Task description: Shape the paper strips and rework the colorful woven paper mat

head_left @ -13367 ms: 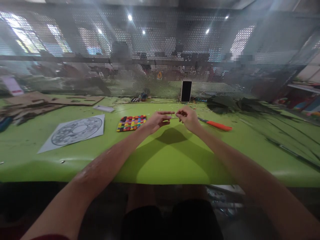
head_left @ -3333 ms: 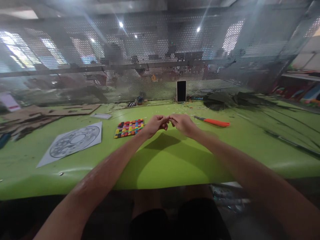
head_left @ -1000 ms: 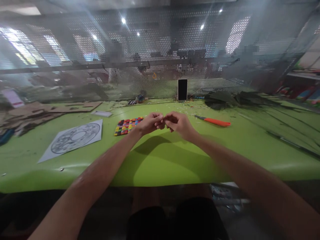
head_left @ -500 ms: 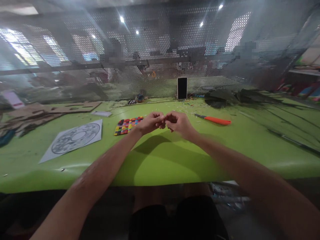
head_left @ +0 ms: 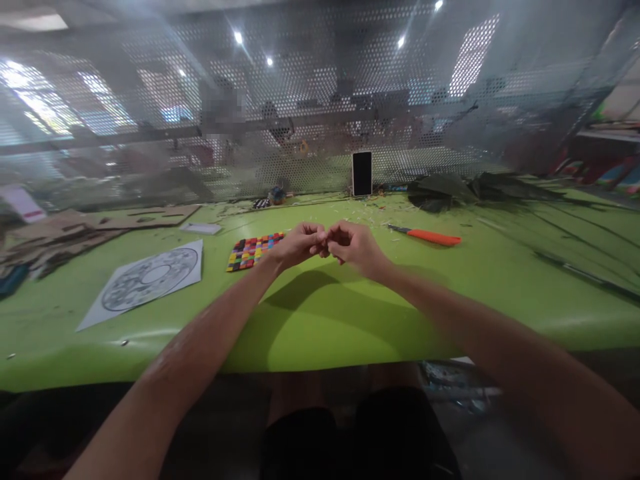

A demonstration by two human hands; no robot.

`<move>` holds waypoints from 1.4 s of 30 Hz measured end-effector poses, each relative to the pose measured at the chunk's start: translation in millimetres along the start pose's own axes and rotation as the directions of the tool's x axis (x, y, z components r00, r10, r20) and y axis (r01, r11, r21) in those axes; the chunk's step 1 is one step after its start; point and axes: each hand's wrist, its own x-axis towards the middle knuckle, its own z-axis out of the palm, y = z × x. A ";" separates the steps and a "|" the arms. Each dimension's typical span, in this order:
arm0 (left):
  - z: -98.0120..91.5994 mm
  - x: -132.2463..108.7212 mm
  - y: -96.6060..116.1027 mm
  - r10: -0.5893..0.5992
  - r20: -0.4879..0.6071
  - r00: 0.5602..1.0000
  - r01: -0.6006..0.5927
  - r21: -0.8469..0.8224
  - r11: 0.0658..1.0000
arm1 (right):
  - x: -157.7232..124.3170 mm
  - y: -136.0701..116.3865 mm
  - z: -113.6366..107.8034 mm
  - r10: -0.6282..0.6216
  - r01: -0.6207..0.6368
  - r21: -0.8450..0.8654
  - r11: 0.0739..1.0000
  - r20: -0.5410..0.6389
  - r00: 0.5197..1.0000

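My left hand and my right hand meet above the middle of the green table. Fingertips of both are pinched together and touching. Whatever they hold, if anything, is too small or hidden to make out. Just left of my left hand lies a woven mat of coloured strips, partly covered by the hand and wrist. To the right of my right hand rests a knife with an orange handle, its dark blade pointing towards the hands.
A printed sheet with a ring pattern lies at left, before cut cardboard. A dark-screened device stands upright at the back, near small scraps. Dark leaves spread at the back right. Behind rises a perforated metal screen.
Both hands stay pinched together in nearly the same place, with only slight finger movement. The whole view has shifted a little. Nothing on the table has visibly moved.
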 end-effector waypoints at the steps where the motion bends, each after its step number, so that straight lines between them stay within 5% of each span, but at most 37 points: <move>1: 0.0 0.3 -0.5 -0.002 -0.005 1.000 0.002 0.004 1.000 | 0.0 -0.2 -0.3 0.000 0.000 -0.005 1.000 0.003 1.000; 18: 4.1 4.7 -2.0 0.006 -0.122 0.993 -0.007 -0.006 1.000 | 4.7 1.1 -9.2 0.000 -0.001 -0.111 0.994 -0.008 1.000; 42: 14.9 9.5 -5.0 -0.175 -0.212 0.961 0.169 -0.044 0.985 | 20.8 26.6 -46.5 0.040 -0.041 -0.245 0.969 -0.011 0.999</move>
